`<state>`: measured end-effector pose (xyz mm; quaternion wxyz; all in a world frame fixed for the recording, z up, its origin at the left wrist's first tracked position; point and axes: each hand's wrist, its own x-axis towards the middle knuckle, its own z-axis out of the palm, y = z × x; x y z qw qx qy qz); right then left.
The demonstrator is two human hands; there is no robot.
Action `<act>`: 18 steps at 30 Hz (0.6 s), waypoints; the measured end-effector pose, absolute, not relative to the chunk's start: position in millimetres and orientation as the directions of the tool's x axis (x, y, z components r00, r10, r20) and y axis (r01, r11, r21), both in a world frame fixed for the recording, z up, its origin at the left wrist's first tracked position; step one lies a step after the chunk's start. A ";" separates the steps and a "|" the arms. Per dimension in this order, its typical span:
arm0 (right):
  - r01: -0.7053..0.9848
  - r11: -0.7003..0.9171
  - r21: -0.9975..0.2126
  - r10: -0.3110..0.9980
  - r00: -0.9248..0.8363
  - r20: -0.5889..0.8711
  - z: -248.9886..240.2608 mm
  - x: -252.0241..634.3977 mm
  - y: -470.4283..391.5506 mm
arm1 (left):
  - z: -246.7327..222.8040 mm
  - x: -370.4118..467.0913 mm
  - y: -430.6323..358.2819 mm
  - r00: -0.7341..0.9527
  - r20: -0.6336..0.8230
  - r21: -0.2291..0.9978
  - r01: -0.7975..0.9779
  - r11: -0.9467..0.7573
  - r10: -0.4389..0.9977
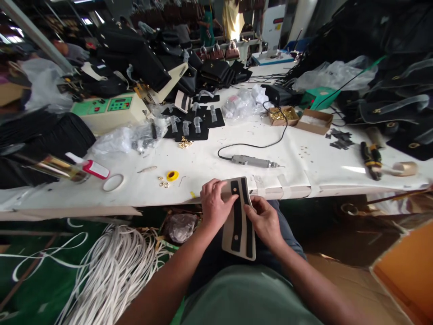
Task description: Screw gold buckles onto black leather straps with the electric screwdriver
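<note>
Both hands grip a flat beige panel (229, 232) with two black strips running along it and a small round metal piece near each end of one strip. My left hand (216, 205) is closed on its upper left side, thumb lying across the face. On the right edge, my right hand (265, 221) pinches the panel, its fingers partly hidden behind. The panel is tilted over my lap at the table's front edge. Just beyond it on the table lies a grey electric screwdriver (253, 161) with a black cable.
A white table (203, 158) spans the view. On it are a yellow tape roll (172, 175), a red-and-white bottle (96, 169), pliers (371, 160), a box of gold fittings (283, 116) and black pieces (194, 128). White cords (115, 271) heap at lower left; a cardboard box (355, 280) stands lower right.
</note>
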<state>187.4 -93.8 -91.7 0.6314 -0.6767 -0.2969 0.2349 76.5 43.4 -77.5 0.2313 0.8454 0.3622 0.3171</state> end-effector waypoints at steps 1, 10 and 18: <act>0.220 -0.003 -0.975 0.698 0.699 0.156 -83.6 183.2 -92.9 | -74.1 71.6 36.8 0.511 0.330 0.718 0.409 -0.562 0.794; 0.681 0.089 -0.727 0.850 0.329 0.412 -42.7 153.8 -87.9 | -38.0 46.2 -13.8 0.530 0.049 0.994 0.053 -0.091 0.847; 0.436 0.114 -0.893 0.933 0.263 0.247 0.4 180.5 -112.6 | -40.2 51.0 3.0 0.450 -0.096 0.991 0.129 0.041 0.888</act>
